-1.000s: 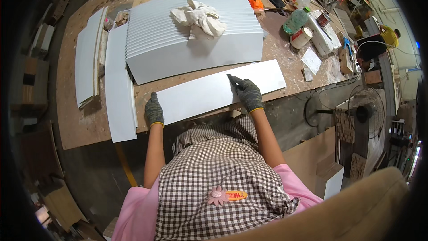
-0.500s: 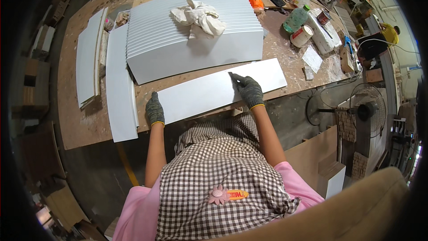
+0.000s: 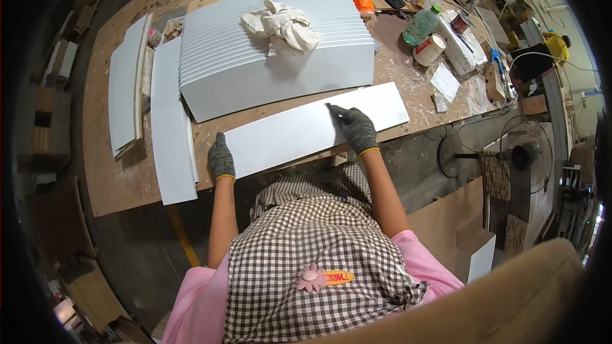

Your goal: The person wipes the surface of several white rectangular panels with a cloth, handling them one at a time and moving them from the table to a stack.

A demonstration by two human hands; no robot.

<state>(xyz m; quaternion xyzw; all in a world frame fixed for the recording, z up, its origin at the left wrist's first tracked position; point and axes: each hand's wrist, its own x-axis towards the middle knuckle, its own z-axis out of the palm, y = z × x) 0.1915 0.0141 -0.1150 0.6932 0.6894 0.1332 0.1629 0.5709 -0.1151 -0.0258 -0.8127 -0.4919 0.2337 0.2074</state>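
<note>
Steadying appears current, the white panel (image 3: 280,135) held between left grip (image 3: 221,158) and right grip (image 3: 357,130); repositioning requires even support.

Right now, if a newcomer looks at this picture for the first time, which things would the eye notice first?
Probably the big stack of white boards on the worktable, in the upper middle, with a crumpled white cloth on top. Next, likely the single white board lying nearer the person, with the gloved left hand at its left end and the gloved right hand right of its middle.
</note>
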